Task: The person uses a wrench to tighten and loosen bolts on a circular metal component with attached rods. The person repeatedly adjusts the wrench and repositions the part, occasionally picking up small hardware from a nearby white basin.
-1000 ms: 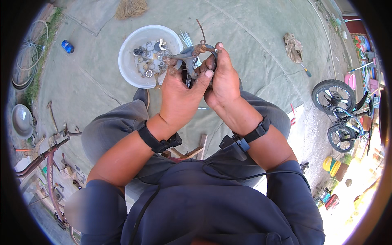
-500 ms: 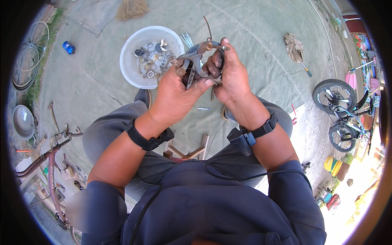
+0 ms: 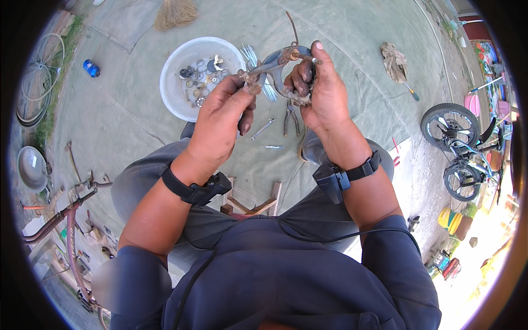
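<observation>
Between my hands, above the green ground sheet, hangs a rusty metal bicycle part [image 3: 278, 68], ring-shaped with a long arm and a thin bent rod sticking up. My right hand [image 3: 330, 96] is closed round its right side, the fingers curled through the ring and the thumb up beside a threaded stub. At the arm's left end, my left hand [image 3: 217, 129] pinches near a rusty bolt between thumb and fingers. Below the part lie pliers [image 3: 291, 119] and a small wrench [image 3: 263, 129]. Thin metal spokes [image 3: 251, 56] are partly hidden behind it.
A white plastic basin [image 3: 171, 88] of small metal parts stands left of the part. A broom head [image 3: 175, 14] and blue can [image 3: 91, 67] lie farther off. A brown cloth bag [image 3: 393, 63] lies right, beyond it a bicycle [image 3: 451, 132]. A rusty bicycle frame [image 3: 71, 220] is at left.
My hands have moved apart. The right has shifted right with the part; the left has left the ring's lower edge and now pinches the arm's end. Pliers and wrench have come into sight.
</observation>
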{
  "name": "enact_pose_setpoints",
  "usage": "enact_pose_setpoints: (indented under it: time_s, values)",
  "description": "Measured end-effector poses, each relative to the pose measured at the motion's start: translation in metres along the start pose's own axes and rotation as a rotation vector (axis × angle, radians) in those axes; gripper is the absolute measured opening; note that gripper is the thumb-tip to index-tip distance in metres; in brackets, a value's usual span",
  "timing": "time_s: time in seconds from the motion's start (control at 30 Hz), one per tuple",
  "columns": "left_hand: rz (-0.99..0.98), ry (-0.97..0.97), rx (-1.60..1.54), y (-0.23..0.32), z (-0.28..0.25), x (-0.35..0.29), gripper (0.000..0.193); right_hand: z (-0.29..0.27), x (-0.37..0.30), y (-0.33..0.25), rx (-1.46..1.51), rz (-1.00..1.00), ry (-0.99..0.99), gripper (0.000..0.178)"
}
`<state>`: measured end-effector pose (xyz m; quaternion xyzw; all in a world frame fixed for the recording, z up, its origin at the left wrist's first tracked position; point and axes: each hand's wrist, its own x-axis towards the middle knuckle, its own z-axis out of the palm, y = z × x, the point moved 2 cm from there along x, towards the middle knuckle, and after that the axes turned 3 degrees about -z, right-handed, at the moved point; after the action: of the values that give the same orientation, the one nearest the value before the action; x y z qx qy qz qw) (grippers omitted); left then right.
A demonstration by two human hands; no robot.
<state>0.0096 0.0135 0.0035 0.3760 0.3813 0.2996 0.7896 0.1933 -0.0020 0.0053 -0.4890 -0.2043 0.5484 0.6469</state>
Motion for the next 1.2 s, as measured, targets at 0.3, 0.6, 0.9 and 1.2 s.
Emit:
enact_pose_setpoints:
  time_s: [0.3,0.6,0.9,1.2]
  values:
    - [0.082,-0.028,-0.113,0.025,0.000,-0.001,0.039,-0.002,0.001,-0.001,-0.047,-0.009,0.007,0.055]
    - [0.094,-0.020,-0.079,0.024,-0.001,-0.002,0.041,-0.002,0.000,-0.002,-0.090,-0.030,0.014,0.054]
    - [0.112,-0.032,-0.084,0.024,-0.003,0.000,0.043,-0.004,0.002,-0.001,-0.075,-0.049,0.006,0.054]
    - [0.113,-0.029,-0.100,0.022,-0.004,0.001,0.044,-0.003,0.000,-0.002,-0.112,-0.024,-0.001,0.055]
